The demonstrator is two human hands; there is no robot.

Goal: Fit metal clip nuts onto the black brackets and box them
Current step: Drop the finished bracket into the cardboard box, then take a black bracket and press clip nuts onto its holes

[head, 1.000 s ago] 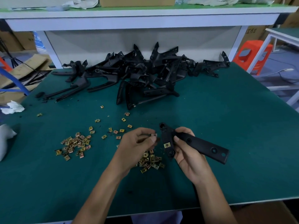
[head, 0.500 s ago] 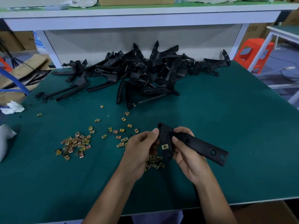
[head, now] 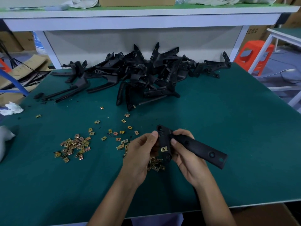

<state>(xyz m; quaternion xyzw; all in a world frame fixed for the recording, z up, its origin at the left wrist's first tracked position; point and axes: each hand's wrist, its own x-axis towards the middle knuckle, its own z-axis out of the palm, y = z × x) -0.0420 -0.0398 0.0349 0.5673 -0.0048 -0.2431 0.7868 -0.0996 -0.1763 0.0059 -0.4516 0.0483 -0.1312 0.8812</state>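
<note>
bracket (head: 192,146) held between both hands, long axis running out past the right hand | right hand (head: 187,154) clamps its neck | left hand (head: 140,152) pinches at head edge, nearer; clip nut hidden | fitted clip nut (head: 164,149) just below thumbs | loose clip nuts (head: 74,148) left of left hand

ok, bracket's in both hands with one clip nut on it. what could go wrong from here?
1. The left hand presses at the upper end of the black plastic bracket, held in mid-air by the right hand; a slip could send the part off the table.
2. The gold metal clip nut already fitted may not be fully seated and could shift.
3. Loose gold clip nuts lie scattered across the green table mat; a forearm could sweep some away.
</note>
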